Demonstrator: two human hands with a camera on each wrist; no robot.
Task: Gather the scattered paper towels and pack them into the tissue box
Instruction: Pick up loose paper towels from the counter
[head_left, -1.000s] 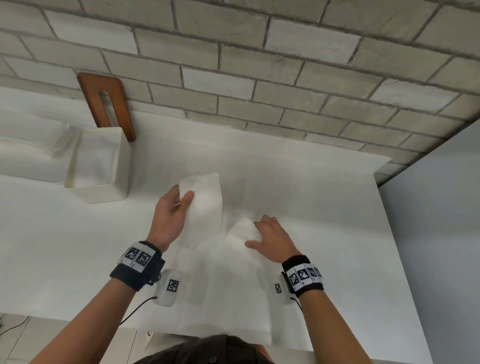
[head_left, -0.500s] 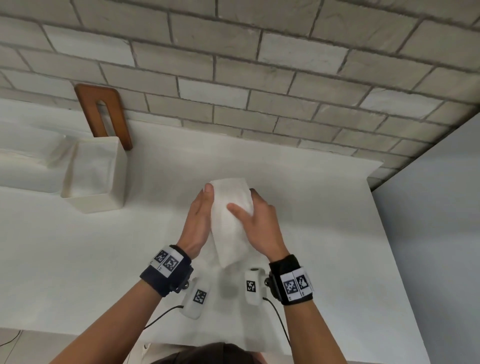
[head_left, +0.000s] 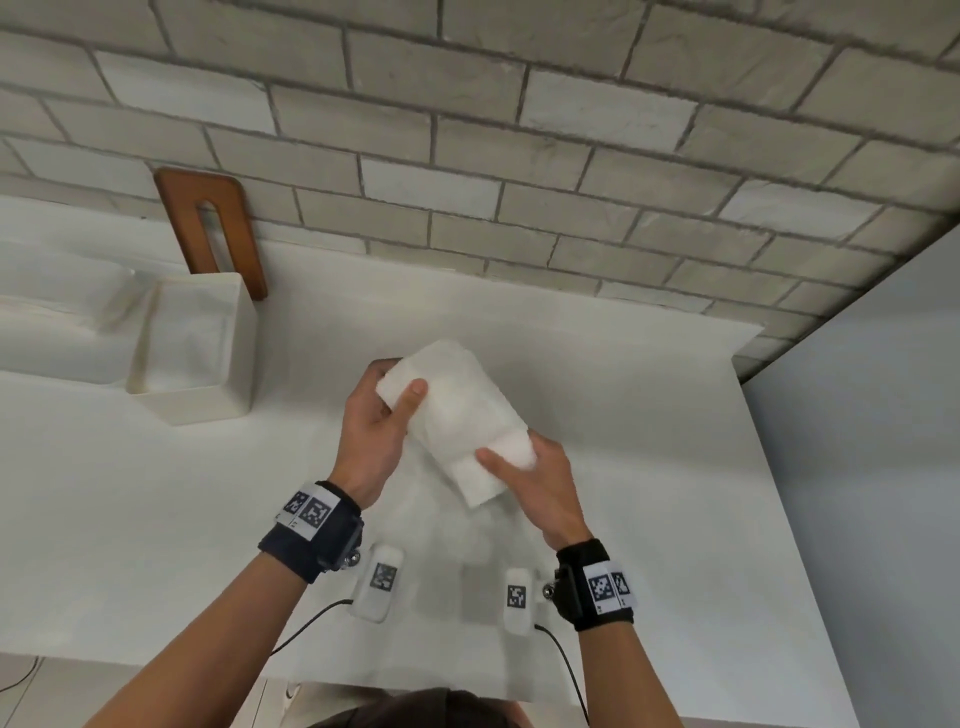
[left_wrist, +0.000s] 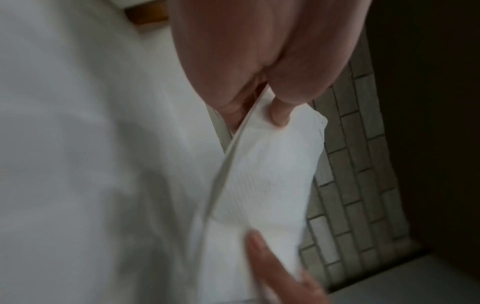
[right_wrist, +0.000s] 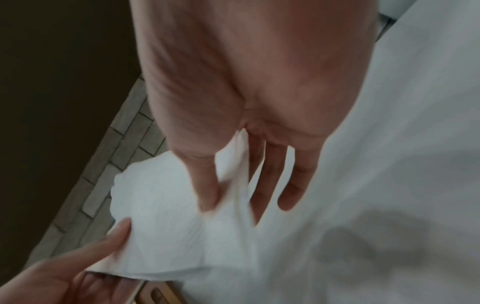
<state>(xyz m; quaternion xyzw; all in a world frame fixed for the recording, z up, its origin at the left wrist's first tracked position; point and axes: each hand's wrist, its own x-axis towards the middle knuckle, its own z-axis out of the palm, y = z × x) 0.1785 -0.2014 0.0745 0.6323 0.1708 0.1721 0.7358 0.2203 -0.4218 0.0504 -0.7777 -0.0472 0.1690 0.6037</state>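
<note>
Both hands on it: left grip pinches the folded paper towels at the top corner, right grip pinches the bottom, above the counter; tissue box at nine o'clock.

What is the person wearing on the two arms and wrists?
Both forearms are bare, with no sleeves. The left wrist band is dark fabric with white squares printed in black-and-white code patterns. The right wrist band is the same kind. By each wrist sits a small white unit with a printed code, the left unit and the right unit, each trailing a thin black cable.
</note>
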